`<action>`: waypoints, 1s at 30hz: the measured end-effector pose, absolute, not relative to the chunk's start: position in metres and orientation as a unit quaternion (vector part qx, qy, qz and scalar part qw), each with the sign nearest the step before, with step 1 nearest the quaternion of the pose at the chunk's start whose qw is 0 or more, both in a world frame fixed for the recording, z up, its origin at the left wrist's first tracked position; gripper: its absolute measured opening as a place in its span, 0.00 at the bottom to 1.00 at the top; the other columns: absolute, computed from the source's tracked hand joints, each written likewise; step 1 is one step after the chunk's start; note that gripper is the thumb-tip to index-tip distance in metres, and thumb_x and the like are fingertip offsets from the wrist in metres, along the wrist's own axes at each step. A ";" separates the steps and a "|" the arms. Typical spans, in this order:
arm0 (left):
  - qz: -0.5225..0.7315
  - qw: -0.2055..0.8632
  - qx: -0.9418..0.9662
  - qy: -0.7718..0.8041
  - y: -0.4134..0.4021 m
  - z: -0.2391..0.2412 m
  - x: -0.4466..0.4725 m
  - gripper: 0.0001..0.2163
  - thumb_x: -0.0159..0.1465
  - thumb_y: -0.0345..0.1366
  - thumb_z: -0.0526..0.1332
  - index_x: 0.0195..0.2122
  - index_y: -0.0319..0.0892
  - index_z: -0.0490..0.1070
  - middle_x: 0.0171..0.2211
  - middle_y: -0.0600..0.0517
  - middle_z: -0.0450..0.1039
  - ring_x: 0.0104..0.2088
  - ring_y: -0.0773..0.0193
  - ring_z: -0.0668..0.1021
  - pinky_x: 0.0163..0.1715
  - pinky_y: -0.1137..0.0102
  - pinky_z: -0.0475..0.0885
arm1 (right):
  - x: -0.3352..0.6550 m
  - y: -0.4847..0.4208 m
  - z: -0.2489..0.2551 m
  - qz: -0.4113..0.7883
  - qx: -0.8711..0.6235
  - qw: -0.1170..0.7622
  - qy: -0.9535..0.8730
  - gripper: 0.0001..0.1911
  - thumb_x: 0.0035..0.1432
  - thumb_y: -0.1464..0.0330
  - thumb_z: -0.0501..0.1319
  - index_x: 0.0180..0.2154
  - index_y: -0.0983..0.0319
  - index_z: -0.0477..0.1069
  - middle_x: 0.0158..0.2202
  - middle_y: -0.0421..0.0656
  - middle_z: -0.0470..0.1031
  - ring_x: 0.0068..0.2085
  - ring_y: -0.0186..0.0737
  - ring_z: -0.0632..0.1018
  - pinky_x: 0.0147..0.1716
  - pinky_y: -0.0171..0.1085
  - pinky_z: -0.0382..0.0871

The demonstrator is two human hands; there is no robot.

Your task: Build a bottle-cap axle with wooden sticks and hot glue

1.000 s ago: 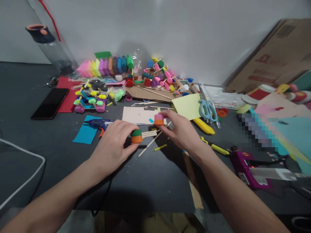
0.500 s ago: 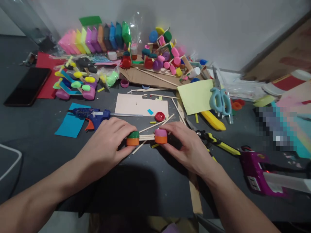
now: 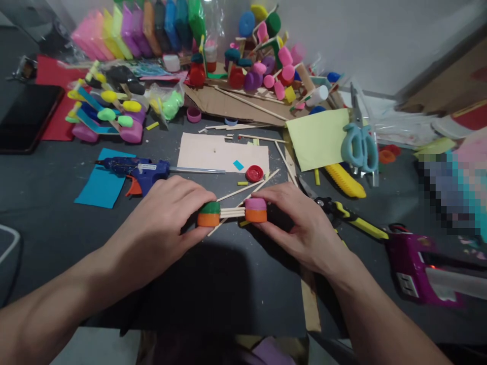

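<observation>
Black phone [image 3: 26, 119] overlapping red paper [image 3: 64, 123], row of colourful packets [image 3: 139, 30], blue-handled scissors [image 3: 359, 133], purple device [image 3: 409, 263] at right

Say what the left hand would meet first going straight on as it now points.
Past the green-orange piece it grips, the left hand would probably meet the pale sticks first, then the pink-orange piece in the right hand, though depth is unclear.

Background: 1 plain grey wall [image 3: 342, 40] standing behind the table [image 3: 270, 309]. Tabletop dark grey, matte, flecked with small pale specks; its front edge crosses the lower part of the view. Pale floor [image 3: 99, 350] visible beneath, lower left. Light dim; broad soft-edged shadow [image 3: 216, 284] toward the front edge.
</observation>
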State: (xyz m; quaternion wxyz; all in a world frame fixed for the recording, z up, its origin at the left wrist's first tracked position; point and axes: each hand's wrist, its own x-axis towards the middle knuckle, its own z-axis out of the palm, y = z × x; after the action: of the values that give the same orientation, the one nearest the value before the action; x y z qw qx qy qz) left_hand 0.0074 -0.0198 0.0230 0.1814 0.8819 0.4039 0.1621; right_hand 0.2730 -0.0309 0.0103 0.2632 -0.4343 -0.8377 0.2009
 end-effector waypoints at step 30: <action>0.100 0.164 0.895 0.402 -0.018 0.018 0.009 0.09 0.69 0.37 0.61 0.48 0.44 0.73 0.45 0.50 0.76 0.44 0.55 0.74 0.40 0.61 0.62 | 0.276 -0.033 0.014 0.178 -0.428 0.199 -0.863 0.18 0.62 0.66 0.66 0.52 0.64 0.71 0.51 0.54 0.75 0.52 0.53 0.74 0.52 0.53 0.69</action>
State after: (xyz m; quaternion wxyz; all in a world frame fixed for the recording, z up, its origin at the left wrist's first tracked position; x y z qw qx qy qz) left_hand 0.0091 -0.0179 0.0179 0.1638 0.8952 0.4023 0.0996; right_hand 0.2759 -0.0327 0.0137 0.1991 -0.4280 -0.8634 0.1780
